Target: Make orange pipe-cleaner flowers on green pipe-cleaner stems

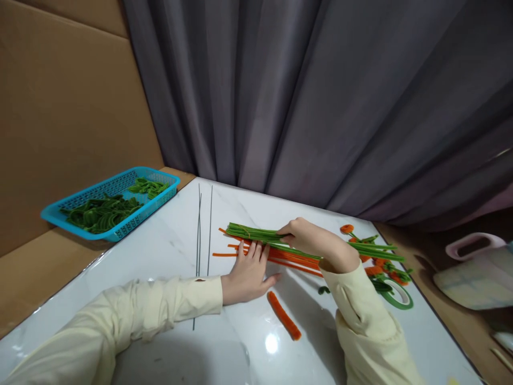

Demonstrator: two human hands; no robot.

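Observation:
My right hand [308,235] is closed around a bundle of long green pipe cleaners [250,232], which extends to both sides of it. Under and in front of the bundle lie loose orange pipe cleaners [298,261] on the white tabletop. My left hand [249,274] rests palm down with its fingers spread, fingertips touching the orange ones near the bundle. A short, thick, fuzzy orange strip [284,315] lies by itself nearer to me, right of my left hand. My right hand and forearm hide part of both groups of pipe cleaners.
Thin dark wires [210,230] lie left of the pipe cleaners. A blue basket [148,214] at the far left holds green fuzzy leaf shapes. Orange flowers [374,271] with green parts lie on the right, beside a roll of green tape [407,302]. A pink-handled pitcher [468,278] stands beyond.

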